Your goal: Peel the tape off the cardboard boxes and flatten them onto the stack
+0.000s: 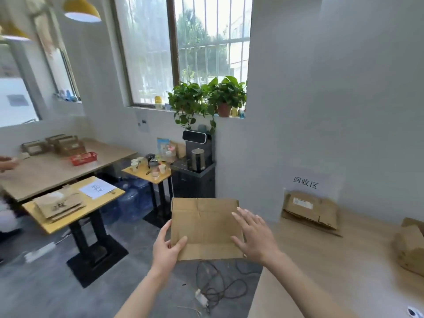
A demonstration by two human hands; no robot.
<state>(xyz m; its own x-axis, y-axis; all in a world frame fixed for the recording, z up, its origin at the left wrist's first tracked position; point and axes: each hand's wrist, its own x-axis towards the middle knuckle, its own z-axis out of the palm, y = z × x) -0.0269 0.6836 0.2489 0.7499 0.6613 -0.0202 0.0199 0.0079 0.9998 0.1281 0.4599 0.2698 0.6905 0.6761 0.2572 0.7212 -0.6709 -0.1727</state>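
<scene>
A flattened brown cardboard box [205,226] is held in the air in front of me, above the floor. My left hand [167,246] grips its lower left corner, thumb on the front face. My right hand [254,237] lies flat against its right edge with fingers spread and straight. A stack of flattened boxes [311,211] leans against the wall on the wooden table [321,271] at the right, under a paper sign [305,182]. Another cardboard box [410,246], not flattened, sits at the table's far right edge.
A small yellow table [107,198] at the left carries flattened cardboard [60,206] and a paper sign. Behind it are a long wooden table [55,171] with boxes and a red basket [83,158]. A cable [218,285] lies on the floor below the box. Another person's hand [8,164] shows at far left.
</scene>
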